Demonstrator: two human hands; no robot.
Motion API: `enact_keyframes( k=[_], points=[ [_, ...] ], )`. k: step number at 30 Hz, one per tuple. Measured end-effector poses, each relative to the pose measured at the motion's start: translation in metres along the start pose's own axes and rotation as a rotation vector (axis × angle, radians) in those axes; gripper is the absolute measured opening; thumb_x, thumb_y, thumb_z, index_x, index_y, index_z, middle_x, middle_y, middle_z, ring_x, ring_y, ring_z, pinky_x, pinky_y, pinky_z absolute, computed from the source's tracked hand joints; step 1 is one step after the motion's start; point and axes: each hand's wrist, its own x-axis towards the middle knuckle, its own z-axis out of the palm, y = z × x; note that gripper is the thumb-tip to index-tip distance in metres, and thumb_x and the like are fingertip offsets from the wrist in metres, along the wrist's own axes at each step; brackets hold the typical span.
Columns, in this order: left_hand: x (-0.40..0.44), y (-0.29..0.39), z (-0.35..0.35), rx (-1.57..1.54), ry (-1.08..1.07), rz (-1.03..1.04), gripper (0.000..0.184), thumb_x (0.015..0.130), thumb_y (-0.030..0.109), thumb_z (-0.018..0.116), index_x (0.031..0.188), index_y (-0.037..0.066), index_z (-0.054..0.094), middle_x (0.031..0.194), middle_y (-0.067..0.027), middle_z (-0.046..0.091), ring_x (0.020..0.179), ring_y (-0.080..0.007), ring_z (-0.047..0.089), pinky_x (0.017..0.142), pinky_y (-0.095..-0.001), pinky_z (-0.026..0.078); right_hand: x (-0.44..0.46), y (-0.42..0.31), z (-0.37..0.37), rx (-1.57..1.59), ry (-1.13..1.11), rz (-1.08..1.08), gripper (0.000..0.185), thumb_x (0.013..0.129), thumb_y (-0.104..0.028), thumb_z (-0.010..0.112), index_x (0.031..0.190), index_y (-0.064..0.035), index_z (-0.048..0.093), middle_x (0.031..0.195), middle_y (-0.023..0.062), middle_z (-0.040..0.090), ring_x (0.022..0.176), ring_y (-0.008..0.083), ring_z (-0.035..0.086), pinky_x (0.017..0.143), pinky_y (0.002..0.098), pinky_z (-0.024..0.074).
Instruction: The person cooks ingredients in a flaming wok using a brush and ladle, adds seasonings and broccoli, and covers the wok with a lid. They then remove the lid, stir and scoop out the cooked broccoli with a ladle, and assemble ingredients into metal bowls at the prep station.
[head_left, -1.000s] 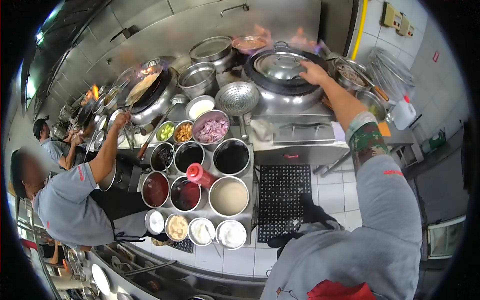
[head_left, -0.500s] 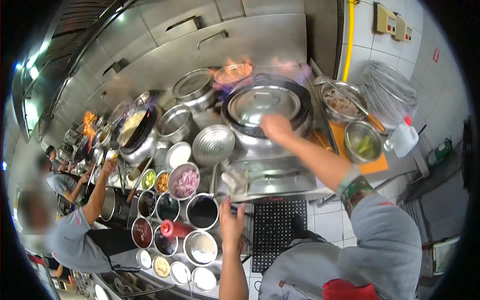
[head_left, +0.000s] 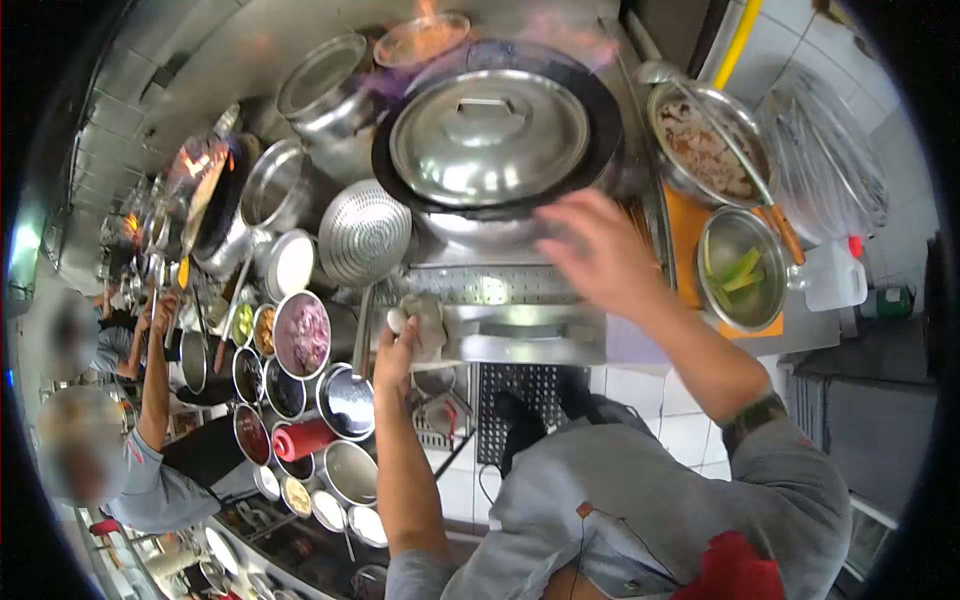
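Note:
My right hand (head_left: 595, 250), blurred by motion, is off the lid with its fingers apart and nothing in them. It hangs over the stove's front, right of the wok. The domed metal lid (head_left: 490, 140) covers the black wok (head_left: 605, 130), its handle upward. My left hand (head_left: 395, 360) is closed at the left edge of a pale folded cloth (head_left: 427, 328) on the stove's front edge. A small white round thing (head_left: 397, 320) shows at its fingertips; I cannot tell what it is. Just left of it rests a perforated strainer ladle (head_left: 365, 235).
At right stand a bowl of food with a ladle (head_left: 715, 150), a bowl of green pieces (head_left: 742, 270) and a white jug (head_left: 835, 275). Pots of sauces and a bowl of chopped onion (head_left: 302, 335) crowd the left. Flames (head_left: 425, 35) rise behind. A co-worker (head_left: 160, 470) works at left.
My right hand has let go of the lid and pulled back toward me. My left hand has moved up to the cloth. The view has tilted down and turned.

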Motion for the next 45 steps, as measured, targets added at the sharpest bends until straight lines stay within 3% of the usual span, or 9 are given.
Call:
enact_keyframes(
  k=[9,14,16,21,25,28,35,41,45],
  points=[
    [0.062,0.014,0.024,0.546,-0.620,0.377,0.045,0.086,0.013,0.070,0.127,0.006,0.053,0.106,-0.0092,0.064,0.092,-0.0163,0.059,0.083,-0.0302,0.049,-0.171,0.036,-0.094,-0.120,0.046,0.651,0.022,0.090,-0.007,0.061,0.111,-0.0002,0.063,0.092,0.0089,0.062,0.083,0.0161,0.062,0.076,0.0276,0.0485],
    [0.064,0.003,0.178,0.720,-1.117,0.934,0.053,0.083,0.026,0.066,0.130,0.006,0.053,0.123,-0.0186,0.062,0.113,-0.0357,0.059,0.100,-0.0427,0.045,-0.174,0.043,-0.063,-0.158,0.084,0.668,0.024,0.088,-0.007,0.062,0.110,0.0010,0.062,0.094,0.0129,0.063,0.082,0.0231,0.063,0.076,0.0328,0.0497],
    [0.002,0.032,0.241,0.779,-1.151,0.768,0.050,0.080,0.021,0.067,0.126,0.006,0.055,0.126,-0.0165,0.059,0.117,-0.0367,0.055,0.103,-0.0439,0.042,-0.169,0.059,-0.050,-0.243,0.053,0.690,0.025,0.087,-0.007,0.062,0.111,0.0012,0.062,0.097,0.0147,0.062,0.085,0.0264,0.063,0.079,0.0343,0.0493],
    [-0.079,0.047,0.219,0.362,-0.547,0.904,0.041,0.075,0.012,0.070,0.114,0.005,0.059,0.116,-0.0181,0.062,0.107,-0.0369,0.057,0.098,-0.0454,0.042,-0.174,0.090,-0.036,-0.420,-0.098,0.644,0.041,0.086,-0.010,0.062,0.125,-0.0019,0.055,0.117,0.0212,0.055,0.109,0.0375,0.056,0.092,0.0423,0.0453],
    [-0.055,-0.005,0.048,0.156,0.100,0.385,0.033,0.089,0.015,0.064,0.115,-0.004,0.055,0.096,-0.0173,0.066,0.076,-0.0270,0.066,0.069,-0.0361,0.054,-0.174,0.090,-0.025,-0.465,-0.204,0.702,0.062,0.084,-0.018,0.066,0.140,-0.0049,0.042,0.129,0.0271,0.048,0.118,0.0436,0.051,0.097,0.0456,0.0434],
    [-0.044,-0.100,0.033,0.285,0.476,0.306,0.036,0.086,0.016,0.067,0.110,-0.008,0.054,0.100,-0.0214,0.064,0.095,-0.0329,0.061,0.087,-0.0413,0.048,-0.170,0.099,-0.019,-0.516,-0.248,0.746,0.064,0.083,-0.018,0.066,0.140,-0.0047,0.042,0.125,0.0300,0.051,0.114,0.0451,0.053,0.096,0.0461,0.0449],
    [-0.148,-0.053,0.206,0.229,-0.272,0.474,0.025,0.077,0.011,0.070,0.097,0.000,0.061,0.095,-0.0220,0.059,0.089,-0.0417,0.057,0.078,-0.0471,0.047,-0.122,0.046,-0.068,-0.423,-0.436,0.709,0.060,0.078,-0.016,0.061,0.135,-0.0040,0.048,0.115,0.0280,0.062,0.107,0.0422,0.060,0.093,0.0442,0.0466],
    [-0.113,-0.014,0.088,-0.109,0.336,0.164,0.033,0.084,0.023,0.069,0.101,-0.005,0.062,0.092,-0.0205,0.069,0.078,-0.0289,0.068,0.070,-0.0423,0.053,-0.046,-0.007,-0.046,-0.282,-0.705,0.429,0.060,0.076,-0.018,0.064,0.134,-0.0093,0.052,0.117,0.0223,0.063,0.107,0.0380,0.061,0.093,0.0422,0.0481],
    [-0.096,-0.077,0.133,0.201,0.147,0.292,0.039,0.081,0.028,0.070,0.099,-0.007,0.062,0.093,-0.0286,0.064,0.088,-0.0446,0.062,0.079,-0.0474,0.050,-0.004,0.008,0.041,-0.197,-0.707,0.088,0.054,0.077,-0.020,0.066,0.130,-0.0111,0.058,0.109,0.0198,0.067,0.099,0.0373,0.064,0.086,0.0430,0.0506]
  ],
)
